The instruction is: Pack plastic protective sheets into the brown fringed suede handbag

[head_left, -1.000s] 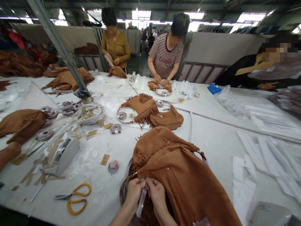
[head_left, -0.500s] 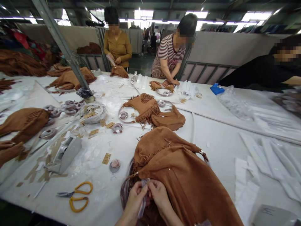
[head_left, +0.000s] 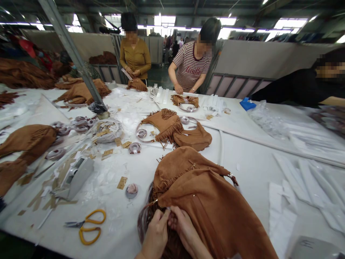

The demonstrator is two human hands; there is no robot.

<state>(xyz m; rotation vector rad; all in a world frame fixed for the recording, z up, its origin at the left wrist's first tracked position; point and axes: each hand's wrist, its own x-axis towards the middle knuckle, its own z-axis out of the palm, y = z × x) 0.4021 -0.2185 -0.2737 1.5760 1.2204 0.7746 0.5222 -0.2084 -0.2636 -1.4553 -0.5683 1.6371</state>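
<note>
A large brown suede bag (head_left: 210,201) lies in front of me, with a second fringed bag (head_left: 178,165) partly under it. At its near left edge, close to a metal strap clip, my left hand (head_left: 157,230) is closed in a pinch. My right hand (head_left: 182,223) is beside it, fingers curled and nearly touching the left fingertips. What the fingers pinch is too small and hidden to make out. Dark fringe hangs below both hands. Yellow-handled scissors (head_left: 90,226) lie open on the white table (head_left: 118,233) to the left.
A tape dispenser (head_left: 78,176), paper tags (head_left: 122,182), a small round dish (head_left: 132,190) and coiled straps (head_left: 134,148) lie leftward. More brown bags (head_left: 192,136) are beyond. Another person's hand (head_left: 10,174) is at the left edge; people stand across the table. White sheets (head_left: 283,208) lie right.
The clear strip that hung from my left hand no longer shows, and that hand has turned slightly. Across the table, the person in stripes has straightened up and shifted their hands left.
</note>
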